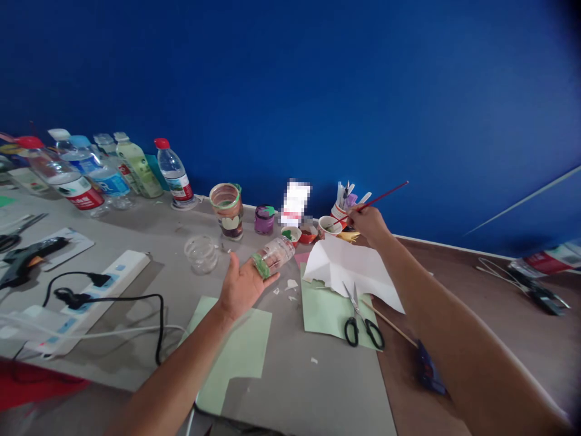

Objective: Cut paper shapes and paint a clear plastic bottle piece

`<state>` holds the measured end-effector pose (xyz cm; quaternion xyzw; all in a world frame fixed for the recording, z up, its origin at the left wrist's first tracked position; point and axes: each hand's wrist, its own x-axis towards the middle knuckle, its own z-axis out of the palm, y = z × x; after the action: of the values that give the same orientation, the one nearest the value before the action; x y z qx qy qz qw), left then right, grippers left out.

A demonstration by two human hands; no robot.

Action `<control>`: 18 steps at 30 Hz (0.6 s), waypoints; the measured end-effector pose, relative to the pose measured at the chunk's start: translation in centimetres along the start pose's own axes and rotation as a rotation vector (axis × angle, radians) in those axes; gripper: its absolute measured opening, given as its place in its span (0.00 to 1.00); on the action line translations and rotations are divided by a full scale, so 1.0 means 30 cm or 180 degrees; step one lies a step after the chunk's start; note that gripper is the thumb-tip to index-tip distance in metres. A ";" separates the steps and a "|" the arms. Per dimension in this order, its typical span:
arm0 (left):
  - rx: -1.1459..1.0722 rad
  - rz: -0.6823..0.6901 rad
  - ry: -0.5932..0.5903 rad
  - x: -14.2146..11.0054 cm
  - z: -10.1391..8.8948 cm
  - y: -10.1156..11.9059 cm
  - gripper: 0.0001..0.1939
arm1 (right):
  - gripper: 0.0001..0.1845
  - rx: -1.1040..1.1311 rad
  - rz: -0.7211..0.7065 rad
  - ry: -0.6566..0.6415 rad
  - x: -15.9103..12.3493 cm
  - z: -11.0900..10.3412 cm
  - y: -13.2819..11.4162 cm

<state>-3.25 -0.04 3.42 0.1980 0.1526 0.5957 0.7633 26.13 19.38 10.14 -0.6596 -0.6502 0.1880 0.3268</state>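
Note:
My left hand (245, 286), palm up with the thumb apart, holds a clear plastic bottle piece (278, 253). Green paint covers the end of it nearest my palm, and some of my fingers are hidden by it. With my right hand (368, 223) I grip a thin red-handled paintbrush (385, 195), its lower end down in a paper cup (330, 226). Left of that cup stand a small cup with green paint (290, 234) and a small red cup (308, 235). A painted cup (228, 212) and a small purple jar (264, 220) stand behind my left hand.
Black-handled scissors (356, 318) lie on green paper (318, 312) beside crumpled white paper (351, 269). Another green sheet (240, 351) lies near my left forearm. A power strip (102, 297), a glue gun (34, 259) and several bottles (175, 175) occupy the left. A phone-like bright screen (296, 203) leans by the blue wall.

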 end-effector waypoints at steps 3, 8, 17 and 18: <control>-0.0052 -0.0032 -0.0022 0.000 0.000 0.000 0.46 | 0.15 -0.0065 -0.0021 0.0061 -0.007 -0.035 -0.023; -0.0025 -0.0038 -0.0034 -0.001 0.001 0.000 0.46 | 0.12 -0.0340 -0.0177 0.0131 -0.025 -0.047 -0.064; 0.0101 -0.0033 0.0042 0.000 0.008 0.001 0.46 | 0.11 -0.0624 -0.0335 -0.0099 -0.034 0.008 -0.056; 0.0086 -0.0037 0.0024 0.001 0.007 0.000 0.46 | 0.12 -0.0639 -0.0360 -0.0055 -0.032 0.000 -0.059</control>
<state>-3.15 -0.03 3.61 0.2052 0.1646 0.5898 0.7635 24.76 18.34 11.17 -0.6497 -0.7047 0.1088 0.2636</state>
